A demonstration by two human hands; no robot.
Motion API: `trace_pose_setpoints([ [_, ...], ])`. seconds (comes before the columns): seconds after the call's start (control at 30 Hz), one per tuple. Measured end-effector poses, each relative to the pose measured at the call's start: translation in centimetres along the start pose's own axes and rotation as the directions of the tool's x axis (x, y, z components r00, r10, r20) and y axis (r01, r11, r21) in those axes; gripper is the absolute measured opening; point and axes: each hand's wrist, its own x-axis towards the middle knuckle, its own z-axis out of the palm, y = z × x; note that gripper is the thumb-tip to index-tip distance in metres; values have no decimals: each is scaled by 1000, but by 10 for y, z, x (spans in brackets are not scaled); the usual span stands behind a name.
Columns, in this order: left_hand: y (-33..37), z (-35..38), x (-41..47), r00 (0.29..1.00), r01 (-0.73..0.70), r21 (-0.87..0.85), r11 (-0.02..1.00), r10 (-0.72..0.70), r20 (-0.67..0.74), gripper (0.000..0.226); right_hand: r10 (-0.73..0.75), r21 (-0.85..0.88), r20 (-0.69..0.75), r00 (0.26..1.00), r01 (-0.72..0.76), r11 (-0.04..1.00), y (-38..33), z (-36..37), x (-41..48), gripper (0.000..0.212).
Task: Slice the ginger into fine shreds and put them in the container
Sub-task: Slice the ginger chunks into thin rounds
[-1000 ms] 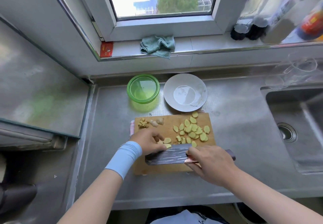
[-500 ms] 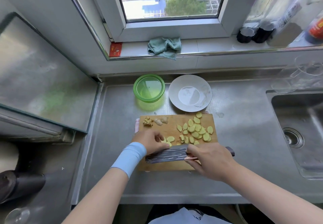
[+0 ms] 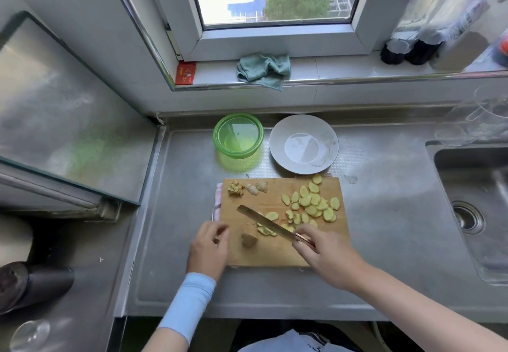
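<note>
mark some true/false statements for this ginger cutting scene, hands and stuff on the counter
1. The right hand grips the knife. True.
2. The green container holds ginger shreds. False: no ginger shows inside it.
3. The left hand holds the ginger stub. False: the stub lies on the cutting board, apart from that hand's fingers.
4. Ginger slices lie on the right part of the board. True.
5. The teal cloth lies on the cutting board. False: it sits on the window sill.
</note>
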Motion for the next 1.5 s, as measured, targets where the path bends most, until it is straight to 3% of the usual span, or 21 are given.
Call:
trace_pose_setpoints([
  [0.07,2,18,-18,977,-211,14,977,211,29,8,-7,7,-2,1000,7,1000,-7,10,0,32],
  [0.13,0,32,-24,952,-305,19,952,305,11,12,-18,-8,-4,1000,18,1000,-12,21,0,33],
  [0.3,-15,56,-23,908,-402,106,909,411,-83,13,-108,-95,-71,992,101,990,-18,40,-1,35],
  [0.43,-24,58,-27,880,-459,95,884,466,-87,49,-168,-123,-92,981,156,980,-17,45,-5,34],
  [0.57,-27,60,-30,876,-463,99,881,472,-100,49,-236,-154,-140,962,214,965,-15,46,-8,29],
  [0.77,-29,64,-31,869,-457,149,877,476,-134,11,-196,-226,-90,976,171,959,-7,48,-8,46],
  [0.97,-24,63,-28,883,-428,141,893,446,-144,19,-186,-230,-74,980,165,959,-13,45,-9,50],
  [1.23,-22,62,-27,895,-419,122,900,432,-113,10,-160,-189,-26,987,152,970,-18,40,-8,34],
  [1.5,-18,60,-27,900,-399,121,909,413,-138,21,-101,-194,46,994,108,975,-23,31,-5,37],
])
